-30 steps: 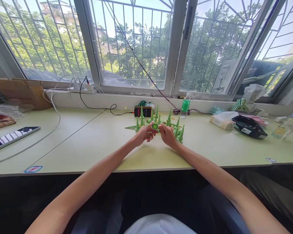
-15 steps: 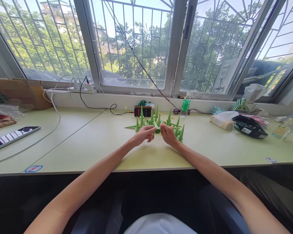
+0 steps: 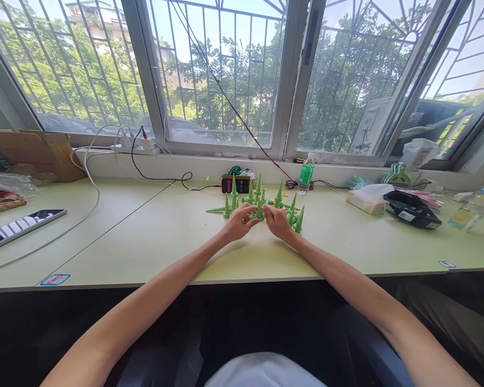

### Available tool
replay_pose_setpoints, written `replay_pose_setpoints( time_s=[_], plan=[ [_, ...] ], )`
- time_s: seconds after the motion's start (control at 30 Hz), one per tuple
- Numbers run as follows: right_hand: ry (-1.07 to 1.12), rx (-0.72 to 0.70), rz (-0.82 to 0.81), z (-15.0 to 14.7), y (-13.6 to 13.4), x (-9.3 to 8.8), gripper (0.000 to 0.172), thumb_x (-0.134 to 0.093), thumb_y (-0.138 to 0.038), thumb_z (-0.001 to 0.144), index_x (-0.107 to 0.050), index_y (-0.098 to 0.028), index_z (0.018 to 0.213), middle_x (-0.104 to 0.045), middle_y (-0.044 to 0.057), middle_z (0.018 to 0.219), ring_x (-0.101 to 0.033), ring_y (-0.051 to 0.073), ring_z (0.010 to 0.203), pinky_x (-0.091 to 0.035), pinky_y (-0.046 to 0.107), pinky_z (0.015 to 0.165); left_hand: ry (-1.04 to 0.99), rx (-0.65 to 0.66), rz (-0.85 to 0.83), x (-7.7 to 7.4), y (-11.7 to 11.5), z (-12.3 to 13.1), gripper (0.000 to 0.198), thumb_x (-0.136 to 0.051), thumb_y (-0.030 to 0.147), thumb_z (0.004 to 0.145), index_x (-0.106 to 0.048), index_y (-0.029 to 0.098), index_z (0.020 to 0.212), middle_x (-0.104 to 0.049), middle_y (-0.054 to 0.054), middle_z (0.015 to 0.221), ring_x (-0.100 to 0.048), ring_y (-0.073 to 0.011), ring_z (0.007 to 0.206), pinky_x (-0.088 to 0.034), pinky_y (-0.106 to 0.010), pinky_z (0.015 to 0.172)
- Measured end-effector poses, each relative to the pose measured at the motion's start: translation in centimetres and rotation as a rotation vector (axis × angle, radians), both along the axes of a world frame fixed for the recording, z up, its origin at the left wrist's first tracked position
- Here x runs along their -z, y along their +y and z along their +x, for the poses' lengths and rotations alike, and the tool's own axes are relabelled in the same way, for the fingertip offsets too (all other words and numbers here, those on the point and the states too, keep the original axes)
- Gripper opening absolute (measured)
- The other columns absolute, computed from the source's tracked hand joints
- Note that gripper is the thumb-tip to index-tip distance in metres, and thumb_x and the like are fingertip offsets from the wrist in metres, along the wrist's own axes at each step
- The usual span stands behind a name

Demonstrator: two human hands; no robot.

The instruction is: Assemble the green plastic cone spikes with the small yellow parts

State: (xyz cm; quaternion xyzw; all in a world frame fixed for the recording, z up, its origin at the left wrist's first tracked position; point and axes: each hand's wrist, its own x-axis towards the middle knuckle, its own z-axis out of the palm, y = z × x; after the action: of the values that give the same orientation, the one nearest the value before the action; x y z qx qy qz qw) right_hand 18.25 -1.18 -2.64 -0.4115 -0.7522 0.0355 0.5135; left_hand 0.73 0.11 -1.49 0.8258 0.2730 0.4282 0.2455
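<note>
Probably light, stiff and a little slippery, to judge by the smooth look of the green pointed plastic cone (image 3: pixel 259 209). Held upright, point up, between the thumb and fingers of the left hand (image 3: pixel 237 221), roughly midway along the desk (image 3: pixel 145 242) and well back from its front edge. Best gripped low, around the flared base; likely easier to lose or bend at the thin tip. Hardly fragile, by the look of it. Note the right hand (image 3: pixel 278 221) just beside, curled narrow; impossible to tell whether pinching anything. Find behind and to both sides more green plastic cones with yellow bits (image 3: pixel 279 193).

Among containers, see a clear plastic bottle with a green label (image 3: pixel 306 174) at the desk's rear edge, too small to judge for fill; farther right, a beige tissue box (image 3: pixel 363 203), white tissue spilling out; toward the rear left corner, a brown cardboard box (image 3: pixel 60 156), contents hidden.
</note>
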Motion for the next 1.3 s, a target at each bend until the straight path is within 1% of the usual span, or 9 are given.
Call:
replay_pose_setpoints(
  time_s=[0.3,0.4,0.53,0.67,0.77,0.97,1.07,1.2,1.3],
  plan=[
    [0.129,0.054,-0.041,-0.4,-0.1,0.1,0.040,-0.028,-0.044,0.100,-0.037,-0.022,0.068,-0.043,-0.003,0.057,-0.037,0.012,0.050,-0.029,0.027,0.053,-0.006,-0.178,0.077,-0.1,0.0,0.6,0.031,-0.060,0.040,0.084,-0.060,0.018,0.106,-0.058,-0.004,0.095,-0.046,-0.0051,0.050,-0.045,-0.023,0.052],
    [0.147,0.060,-0.020,-0.4,-0.2,0.0,0.038,-0.027,-0.043,0.100,-0.037,-0.022,0.070,-0.044,-0.003,0.058,-0.038,0.012,0.050,-0.030,0.027,0.053,-0.041,-0.222,0.035,-0.3,-0.3,0.7,0.033,-0.060,0.048,0.083,-0.060,0.016,0.090,-0.061,-0.003,0.080,-0.047,-0.0069,0.049,-0.043,-0.023,0.050],
    [0.133,0.060,-0.001,-0.3,-0.3,-0.1,0.039,-0.027,-0.045,0.100,-0.038,-0.022,0.071,-0.045,-0.003,0.059,-0.037,0.011,0.050,-0.031,0.027,0.054,-0.091,-0.101,-0.339,-0.7,-0.6,0.8,0.056,-0.048,0.067,0.083,-0.056,0.014,0.064,-0.053,-0.001,0.053,-0.046,-0.0089,0.039,-0.036,-0.022,0.039],
    [0.057,0.020,-0.004,-0.4,-0.3,0.0,0.040,-0.027,-0.046,0.100,-0.038,-0.021,0.071,-0.045,-0.003,0.061,-0.038,0.011,0.052,-0.031,0.025,0.055,-0.151,0.079,-0.761,-1.2,-0.7,0.6,0.069,-0.045,0.075,0.079,-0.063,0.010,0.065,-0.058,-0.006,0.056,-0.051,-0.0102,0.041,-0.039,-0.023,0.039],
    [0.021,-0.016,-0.008,-0.4,-0.3,0.2,0.040,-0.028,-0.046,0.100,-0.037,-0.021,0.070,-0.043,-0.004,0.060,-0.037,0.010,0.053,-0.031,0.024,0.056,-0.178,0.100,-0.855,-1.4,-0.6,0.4,0.066,-0.054,0.073,0.076,-0.066,0.008,0.069,-0.061,-0.007,0.061,-0.051,-0.0093,0.044,-0.041,-0.023,0.042],
    [0.029,-0.047,-0.020,-0.3,-0.6,0.0,0.041,-0.028,-0.047,0.099,-0.036,-0.021,0.069,-0.040,-0.004,0.059,-0.034,0.010,0.053,-0.029,0.025,0.055,-0.217,0.173,-0.845,-1.4,-0.8,0.2,0.057,-0.063,0.064,0.074,-0.065,0.008,0.079,-0.062,-0.008,0.072,-0.052,-0.0082,0.047,-0.040,-0.022,0.042],
    [0.049,-0.048,-0.029,-0.4,-0.8,-0.2,0.041,-0.028,-0.047,0.099,-0.035,-0.021,0.068,-0.039,-0.004,0.058,-0.033,0.011,0.052,-0.029,0.025,0.054,-0.207,0.201,-0.780,-1.5,-1.0,0.1,0.051,-0.066,0.061,0.075,-0.062,0.010,0.075,-0.059,-0.005,0.068,-0.051,-0.0077,0.047,-0.038,-0.021,0.041],
    [0.072,-0.037,-0.054,-0.4,-0.9,-0.4,0.042,-0.030,-0.047,0.098,-0.035,-0.022,0.065,-0.038,-0.003,0.056,-0.033,0.012,0.051,-0.027,0.027,0.053,-0.129,0.151,-0.569,-1.4,-1.2,0.0,0.044,-0.069,0.055,0.074,-0.055,0.014,0.069,-0.050,0.001,0.053,-0.046,-0.0071,0.044,-0.035,-0.021,0.041],
    [0.093,-0.035,-0.077,-0.5,-0.8,-0.3,0.044,-0.030,-0.049,0.098,-0.037,-0.022,0.063,-0.041,-0.002,0.054,-0.036,0.012,0.049,-0.028,0.029,0.051,-0.090,0.088,-0.377,-1.2,-1.1,0.0,0.040,-0.070,0.052,0.074,-0.056,0.015,0.072,-0.052,0.002,0.058,-0.045,-0.0064,0.042,-0.033,-0.020,0.040]
  ],
)
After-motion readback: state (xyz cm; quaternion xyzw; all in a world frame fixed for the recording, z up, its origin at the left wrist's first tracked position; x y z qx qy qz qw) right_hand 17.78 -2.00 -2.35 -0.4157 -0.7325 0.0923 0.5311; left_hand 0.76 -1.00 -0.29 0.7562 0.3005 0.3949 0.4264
